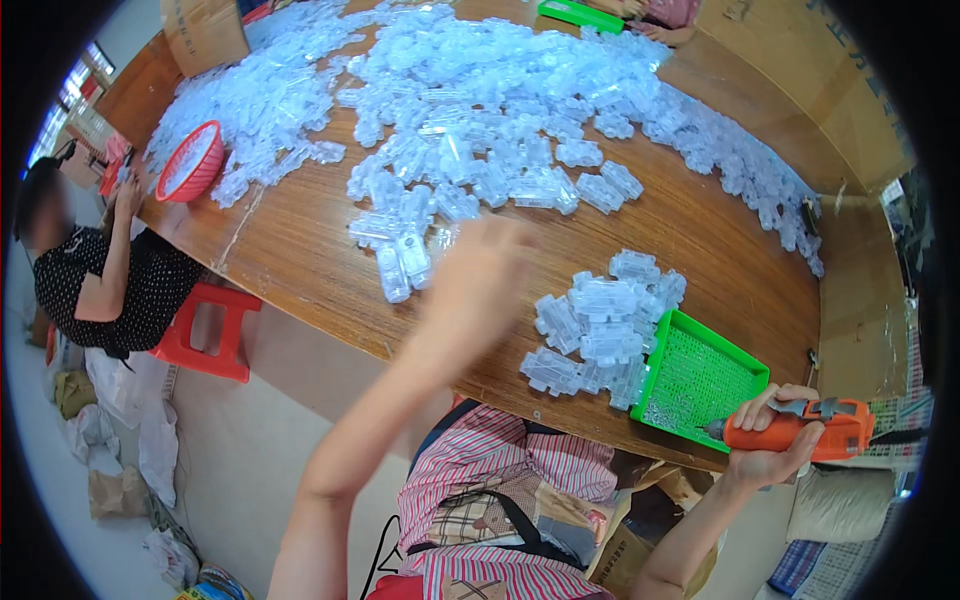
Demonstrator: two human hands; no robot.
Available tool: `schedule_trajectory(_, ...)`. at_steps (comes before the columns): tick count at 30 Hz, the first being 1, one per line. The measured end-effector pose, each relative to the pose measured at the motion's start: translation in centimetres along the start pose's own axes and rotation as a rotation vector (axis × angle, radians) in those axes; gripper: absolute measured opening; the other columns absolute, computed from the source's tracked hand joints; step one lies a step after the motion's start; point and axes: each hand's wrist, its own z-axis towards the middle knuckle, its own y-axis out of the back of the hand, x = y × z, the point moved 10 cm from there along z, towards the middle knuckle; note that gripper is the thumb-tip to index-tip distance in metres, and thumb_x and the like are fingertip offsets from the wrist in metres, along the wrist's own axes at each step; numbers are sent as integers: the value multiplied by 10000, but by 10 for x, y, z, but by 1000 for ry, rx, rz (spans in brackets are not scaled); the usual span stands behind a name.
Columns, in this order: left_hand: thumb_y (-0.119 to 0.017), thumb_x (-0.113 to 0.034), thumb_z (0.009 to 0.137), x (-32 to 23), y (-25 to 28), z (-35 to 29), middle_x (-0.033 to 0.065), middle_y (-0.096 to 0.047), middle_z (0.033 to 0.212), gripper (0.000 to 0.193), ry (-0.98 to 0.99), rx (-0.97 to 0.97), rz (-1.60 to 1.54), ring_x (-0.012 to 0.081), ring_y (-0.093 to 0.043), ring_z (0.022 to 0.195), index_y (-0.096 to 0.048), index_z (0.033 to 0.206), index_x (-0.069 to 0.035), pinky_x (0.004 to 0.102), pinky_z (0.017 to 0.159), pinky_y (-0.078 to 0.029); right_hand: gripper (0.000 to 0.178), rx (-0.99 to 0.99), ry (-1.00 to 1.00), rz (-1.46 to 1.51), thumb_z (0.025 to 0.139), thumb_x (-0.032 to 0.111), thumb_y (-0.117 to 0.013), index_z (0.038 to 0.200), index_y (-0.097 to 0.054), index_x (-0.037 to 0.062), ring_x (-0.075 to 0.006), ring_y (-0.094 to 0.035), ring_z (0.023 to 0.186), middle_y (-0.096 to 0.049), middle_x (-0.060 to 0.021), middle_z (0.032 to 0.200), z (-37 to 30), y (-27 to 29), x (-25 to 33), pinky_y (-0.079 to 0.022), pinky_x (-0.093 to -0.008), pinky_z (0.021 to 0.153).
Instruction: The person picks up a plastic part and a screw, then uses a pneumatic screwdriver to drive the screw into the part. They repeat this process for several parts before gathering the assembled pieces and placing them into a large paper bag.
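My right hand [775, 450] is wrapped round an orange electric screwdriver [790, 428], its tip over the near right corner of a green tray [662, 345]. Small metal bits, probably screws [665, 412], lie along the tray's near left side. My left hand [480, 270] is over the table beside some clear plastic cases [403, 260]. It is smeared by motion, so whether it grips anything is hidden. A smaller group of clear plastic pieces [605, 325] lies between my left hand and the tray.
A large heap of clear plastic pieces [470, 70] covers the far part of the wooden table [300, 260]. A red basket [190, 165] stands at the left edge, near a seated person [100, 270] and a red stool [212, 330]. Cardboard [850, 300] walls the right side.
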Motion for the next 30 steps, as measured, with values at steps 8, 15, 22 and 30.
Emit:
schedule_trajectory(8,-847,-203,636,104,57,-32,159,-625,1139,673,137,178,472,369,-536,1103,-555,1220,-41,450,919,-453,509,-115,-64,3,923,516,-530,978,-512,10,-146,-492,543,-497,-70,658,10,-16,-35,-436,-287,492)
schedule_trajectory(15,-850,-100,630,-1,24,-66,76,-592,1209,752,254,274,-272,177,-541,1058,-525,1306,-33,331,871,-446,482,-136,-12,-50,921,468,-556,929,-523,-13,-163,-471,509,-481,-73,614,8,-5,-68,-426,-311,482)
schedule_trajectory(22,-805,-152,704,-93,-82,-116,146,-577,1113,757,-17,699,-469,317,-480,1015,-458,1368,-37,390,899,-444,445,-175,-23,-61,914,422,-553,887,-514,-20,-173,-484,483,-479,-79,579,8,-11,-77,-432,-308,473)
schedule_trajectory(30,-710,-63,800,-96,-101,-128,207,-428,1293,787,-90,629,-377,359,-456,1118,-309,1476,-24,429,969,-401,457,-142,-14,-42,905,438,-573,887,-517,-16,-164,-467,478,-481,-75,580,9,-12,-81,-425,-308,471)
